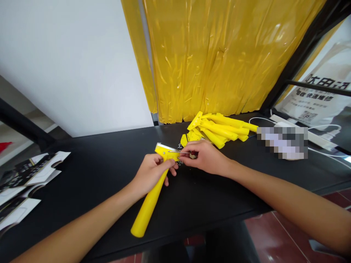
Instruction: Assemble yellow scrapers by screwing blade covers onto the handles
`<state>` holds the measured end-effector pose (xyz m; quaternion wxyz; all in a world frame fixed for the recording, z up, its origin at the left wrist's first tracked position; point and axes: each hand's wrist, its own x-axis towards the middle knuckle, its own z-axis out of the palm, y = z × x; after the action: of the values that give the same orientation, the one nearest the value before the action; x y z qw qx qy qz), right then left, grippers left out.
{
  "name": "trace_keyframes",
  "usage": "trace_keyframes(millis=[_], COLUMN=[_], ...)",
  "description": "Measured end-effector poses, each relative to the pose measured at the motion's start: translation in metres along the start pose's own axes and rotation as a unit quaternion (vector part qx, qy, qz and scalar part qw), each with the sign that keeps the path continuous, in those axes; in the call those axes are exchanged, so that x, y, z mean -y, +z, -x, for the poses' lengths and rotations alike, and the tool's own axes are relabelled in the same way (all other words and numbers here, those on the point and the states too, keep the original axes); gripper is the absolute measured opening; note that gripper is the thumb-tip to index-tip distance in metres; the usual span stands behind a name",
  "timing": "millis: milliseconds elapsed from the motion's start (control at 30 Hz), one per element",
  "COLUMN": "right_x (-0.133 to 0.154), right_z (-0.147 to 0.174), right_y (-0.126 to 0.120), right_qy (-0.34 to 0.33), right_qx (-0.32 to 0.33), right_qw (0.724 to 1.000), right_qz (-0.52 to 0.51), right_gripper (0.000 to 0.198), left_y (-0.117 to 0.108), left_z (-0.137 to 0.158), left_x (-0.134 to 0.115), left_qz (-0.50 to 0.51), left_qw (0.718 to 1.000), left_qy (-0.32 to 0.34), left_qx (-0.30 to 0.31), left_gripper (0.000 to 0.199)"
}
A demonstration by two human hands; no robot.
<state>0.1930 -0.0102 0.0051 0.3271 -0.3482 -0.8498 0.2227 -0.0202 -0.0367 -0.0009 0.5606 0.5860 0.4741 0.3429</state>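
Note:
My left hand (152,171) is closed around the neck of a yellow scraper (148,210), whose round handle slants down toward the front edge of the table. A metal strip runs along the top of its wide head. My right hand (205,157) pinches a thin metal rod-like tool (174,151), its tip lying over the scraper's head; the tool's exact kind does not show. Small metal screws and nuts (180,163) lie on the black surface between my hands, partly hidden by them. Just behind my right hand is a pile of similar yellow scrapers (219,128).
Printed cardboard pieces (41,171) are stacked at the left on the black table (109,153). White cables and a power strip (315,137) lie at the right, near a blurred-out object (283,142). Yellow plastic sheeting (219,62) hangs behind, beside a white panel (76,65).

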Motion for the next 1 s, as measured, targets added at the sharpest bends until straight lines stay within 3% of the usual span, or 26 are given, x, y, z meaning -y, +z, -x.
trace_keyframes(millis=[133, 300, 500, 633, 767, 867, 1000], right_x=[-0.001, -0.003, -0.004, -0.004, -0.007, -0.008, -0.003], right_z=[0.0, 0.0, 0.0, -0.002, -0.003, -0.002, -0.001], right_y=[0.003, 0.006, 0.011, 0.004, -0.013, -0.023, -0.032], right_qy=[0.046, 0.025, 0.064, 0.099, 0.039, 0.039, 0.017], right_qx=[0.009, -0.006, 0.0, -0.069, -0.131, -0.143, -0.17], right_qw=[0.998, 0.999, 0.989, 0.981, 0.989, 0.987, 0.984], right_qz=[-0.045, -0.038, -0.131, -0.15, -0.064, -0.063, -0.041], right_gripper=[0.012, 0.01, 0.015, 0.028, 0.036, 0.046, 0.021], left_y=[0.001, 0.0, 0.0, -0.001, -0.005, -0.006, -0.006], left_z=[0.001, 0.0, 0.001, 0.0, -0.002, -0.002, -0.001], left_x=[0.0, -0.003, -0.007, -0.008, -0.006, -0.005, -0.006], left_qz=[-0.019, 0.007, 0.021, 0.05, 0.078, 0.099, 0.113], left_qw=[1.0, 1.0, 0.999, 0.997, 0.996, 0.994, 0.992], left_qy=[-0.002, -0.022, -0.032, -0.051, -0.053, -0.047, -0.043], left_qx=[0.004, 0.005, 0.019, 0.018, -0.004, -0.022, -0.037], left_gripper=[0.028, 0.025, 0.023, 0.025, 0.027, 0.027, 0.027])
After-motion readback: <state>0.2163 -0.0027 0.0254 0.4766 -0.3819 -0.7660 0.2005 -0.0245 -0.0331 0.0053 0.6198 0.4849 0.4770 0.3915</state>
